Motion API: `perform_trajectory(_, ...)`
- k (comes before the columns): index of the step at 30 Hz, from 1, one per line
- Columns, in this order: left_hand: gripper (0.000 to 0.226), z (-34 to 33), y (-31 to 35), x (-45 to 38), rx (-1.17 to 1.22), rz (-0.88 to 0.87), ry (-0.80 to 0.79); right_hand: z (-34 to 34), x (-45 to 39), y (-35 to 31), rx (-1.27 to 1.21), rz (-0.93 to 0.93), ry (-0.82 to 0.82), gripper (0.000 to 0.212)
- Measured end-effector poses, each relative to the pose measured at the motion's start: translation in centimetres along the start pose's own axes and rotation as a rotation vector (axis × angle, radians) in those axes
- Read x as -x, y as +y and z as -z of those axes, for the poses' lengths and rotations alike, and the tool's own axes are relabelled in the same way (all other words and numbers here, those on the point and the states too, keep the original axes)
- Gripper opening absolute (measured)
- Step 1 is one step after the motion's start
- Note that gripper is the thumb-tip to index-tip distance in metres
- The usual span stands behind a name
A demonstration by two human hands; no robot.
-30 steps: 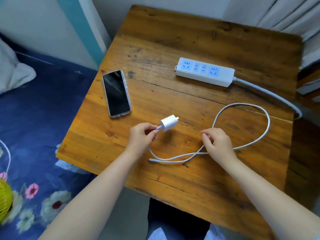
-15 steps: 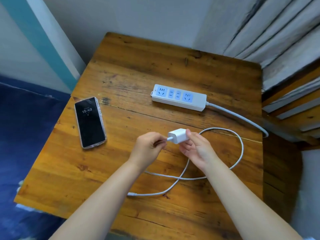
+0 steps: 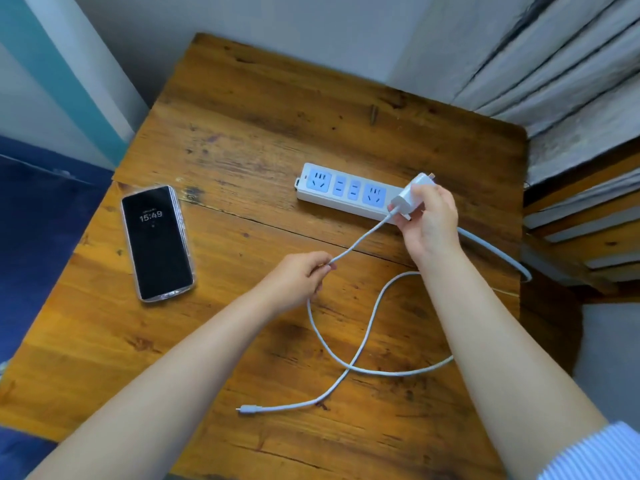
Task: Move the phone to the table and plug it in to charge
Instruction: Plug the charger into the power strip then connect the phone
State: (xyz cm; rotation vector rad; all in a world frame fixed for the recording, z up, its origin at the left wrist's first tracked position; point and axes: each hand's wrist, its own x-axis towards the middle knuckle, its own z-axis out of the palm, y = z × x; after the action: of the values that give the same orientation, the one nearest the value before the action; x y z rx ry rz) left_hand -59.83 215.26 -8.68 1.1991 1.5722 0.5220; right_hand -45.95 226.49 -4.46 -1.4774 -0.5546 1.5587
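The phone point(image 3: 157, 242) lies face up on the left of the wooden table point(image 3: 242, 133), its screen lit with 15:49. A white power strip point(image 3: 341, 192) with blue sockets lies at the table's middle right. My right hand point(image 3: 429, 220) holds the white charger plug point(image 3: 410, 192) above the strip's right end, prongs pointing away. My left hand point(image 3: 301, 278) pinches the white cable point(image 3: 360, 237) a short way from the plug. The cable loops over the table, and its free connector point(image 3: 247, 409) rests near the front edge.
The strip's grey cord point(image 3: 495, 252) runs off the table's right edge. A blue bed cover point(image 3: 45, 220) lies left of the table. Grey wooden planks point(image 3: 571, 98) stand at the right, and a wall is behind.
My right hand has carried the plug up and right from the table's middle to the power strip. My left hand let go of the plug end and now holds the cable further along.
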Motion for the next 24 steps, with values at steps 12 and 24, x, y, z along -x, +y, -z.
perform_trajectory(12,0.032,2.3,-3.2,-1.7,-0.372,-0.006,0.359,-1.9,-2.0,-0.9,1.265,0.522,-0.108,0.038)
perform_trajectory(24,0.060,2.1,-7.0,-3.5,-0.701,0.031,0.349,-5.9,-1.9,-2.2,2.002,0.506,-0.385,0.037)
